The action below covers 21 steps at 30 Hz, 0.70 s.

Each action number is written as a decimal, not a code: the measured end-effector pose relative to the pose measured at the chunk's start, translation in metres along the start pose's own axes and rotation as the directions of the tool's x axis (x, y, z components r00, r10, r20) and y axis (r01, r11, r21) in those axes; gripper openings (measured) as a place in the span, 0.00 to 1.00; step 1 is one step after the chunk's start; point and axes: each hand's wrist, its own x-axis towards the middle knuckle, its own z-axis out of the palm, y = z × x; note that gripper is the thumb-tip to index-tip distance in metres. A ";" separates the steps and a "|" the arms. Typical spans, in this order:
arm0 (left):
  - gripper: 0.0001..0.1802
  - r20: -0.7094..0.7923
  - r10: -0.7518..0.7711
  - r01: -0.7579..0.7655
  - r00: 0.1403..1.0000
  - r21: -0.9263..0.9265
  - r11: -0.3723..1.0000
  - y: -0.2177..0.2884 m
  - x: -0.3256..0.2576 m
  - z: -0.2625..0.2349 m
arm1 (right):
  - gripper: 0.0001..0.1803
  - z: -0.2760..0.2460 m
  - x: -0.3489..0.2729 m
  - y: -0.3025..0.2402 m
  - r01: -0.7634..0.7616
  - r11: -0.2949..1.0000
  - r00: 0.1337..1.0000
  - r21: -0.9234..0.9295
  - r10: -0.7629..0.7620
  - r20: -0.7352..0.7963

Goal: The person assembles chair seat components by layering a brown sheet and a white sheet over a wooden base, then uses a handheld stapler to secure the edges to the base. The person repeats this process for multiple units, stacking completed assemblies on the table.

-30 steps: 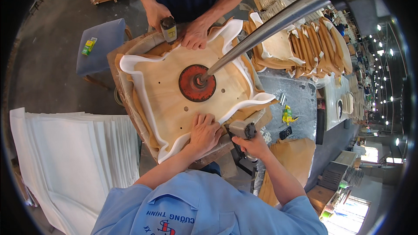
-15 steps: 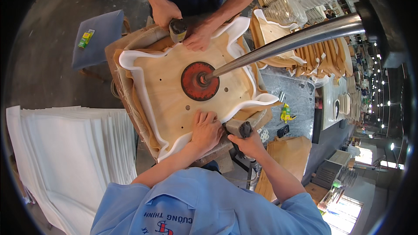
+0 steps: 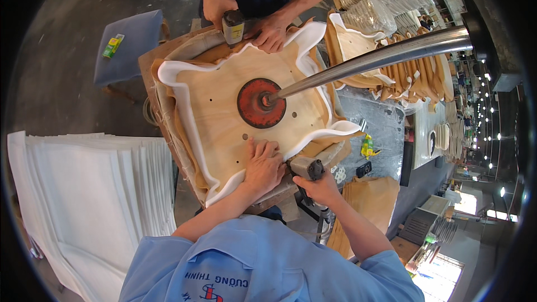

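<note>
**Grasping a grey metal tool (image 3: 306,168) beside pale wooden panel (image 3: 212,123)**

The right grip (image 3: 318,187) closed round the blocky tool. The left grip (image 3: 264,170) lay unclenched over smooth, drilled wood. Soft white padding (image 3: 335,130) and tan cloth (image 3: 314,148) rippled around the squarish panel, which sat on the bench (image 3: 147,71) under a round, scuffed red disc (image 3: 255,109) and shiny steel rod (image 3: 369,61).

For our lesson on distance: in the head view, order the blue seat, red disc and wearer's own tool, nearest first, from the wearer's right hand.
1. Tool: in the right hand.
2. Red disc: ahead, to its left.
3. Blue seat: picture's upper left.
</note>
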 end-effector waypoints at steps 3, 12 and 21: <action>0.10 -0.004 0.035 -0.035 0.999 0.009 0.999 -0.003 -0.009 -0.006 | 0.20 0.008 0.001 0.011 0.088 0.995 0.993 -0.048 -0.092 -0.070; 0.06 -0.054 -0.035 0.032 0.998 -0.065 0.997 -0.006 -0.010 -0.003 | 0.22 -0.006 -0.012 -0.012 -0.127 0.990 0.989 0.067 0.122 0.081; 0.04 -0.066 -0.036 0.029 0.997 -0.104 0.994 -0.003 -0.009 -0.002 | 0.23 0.018 -0.002 0.000 -0.031 0.999 0.998 0.019 0.032 -0.048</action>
